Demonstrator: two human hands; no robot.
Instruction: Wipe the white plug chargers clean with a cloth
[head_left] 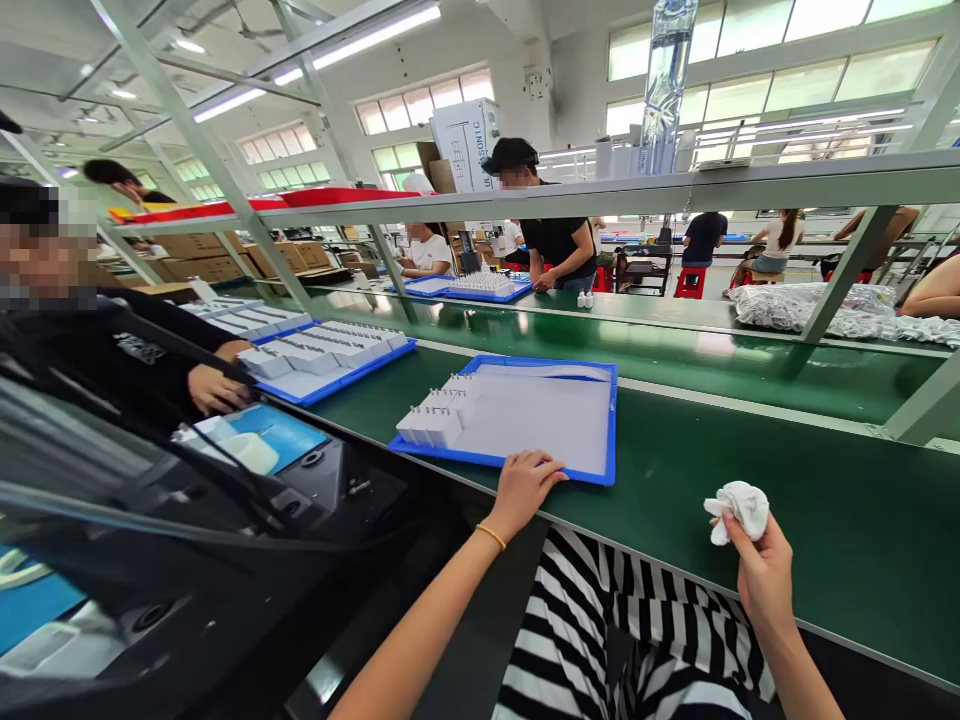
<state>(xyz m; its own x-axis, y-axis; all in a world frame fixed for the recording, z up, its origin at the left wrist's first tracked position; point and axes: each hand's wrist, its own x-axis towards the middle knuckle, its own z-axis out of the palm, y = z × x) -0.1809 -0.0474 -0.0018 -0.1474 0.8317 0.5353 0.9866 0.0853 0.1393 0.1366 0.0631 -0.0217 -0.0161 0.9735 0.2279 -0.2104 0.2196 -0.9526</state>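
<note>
My left hand (525,490), with a thin gold bangle on the wrist, rests on the near rim of a blue-framed tray (510,462). Its fingers hold nothing. On the tray's white sheet, several white moulded parts (433,415) stand in rows at the left end. My right hand (759,578) is off the tray, above the green bench top, and pinches a crumpled white cloth (739,510) between fingers and thumb.
The green bench (750,470) runs across the view beneath a metal shelf (600,190). At left, a co-worker's hand (214,388) lies beside a second blue tray (330,365). A dark screen (187,480) stands in the left foreground, and a heap of bagged parts (810,305) lies at right.
</note>
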